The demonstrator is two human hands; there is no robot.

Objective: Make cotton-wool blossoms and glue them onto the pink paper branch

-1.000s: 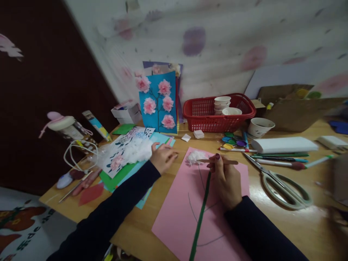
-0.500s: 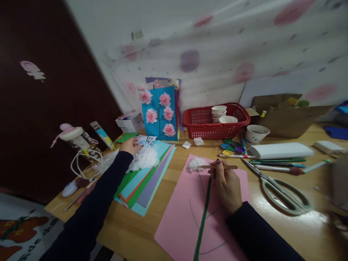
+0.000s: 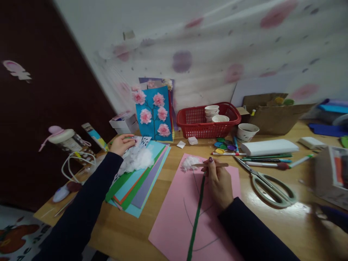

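A flat wooden craft stick (image 3: 221, 165) is pinched in my right hand (image 3: 219, 183). Its left tip touches a white cotton tuft (image 3: 189, 164) at the top of a pink sheet (image 3: 174, 217). Pencil curves and a thick green stem line (image 3: 197, 217) mark that sheet, and my right hand rests over it. My left hand (image 3: 121, 144) lies at the far edge of a printed floral paper (image 3: 145, 141), fingers stretched out and apart beside a pile of white cotton (image 3: 137, 159). Coloured sheets (image 3: 145, 192) are stacked underneath.
Behind stand a blue flower picture (image 3: 152, 125) and a red basket (image 3: 190, 130) with paper cups. Paint pots (image 3: 224, 144), scissors (image 3: 272, 192), markers and a white tissue pack (image 3: 269, 146) are to the right. A bottle (image 3: 62, 139) stands left. Another person's blurred hand shows bottom right.
My left hand has moved left, from beside the pink sheet to the cotton and printed paper. My right hand keeps the stick at the cotton tuft. The view has shifted somewhat.
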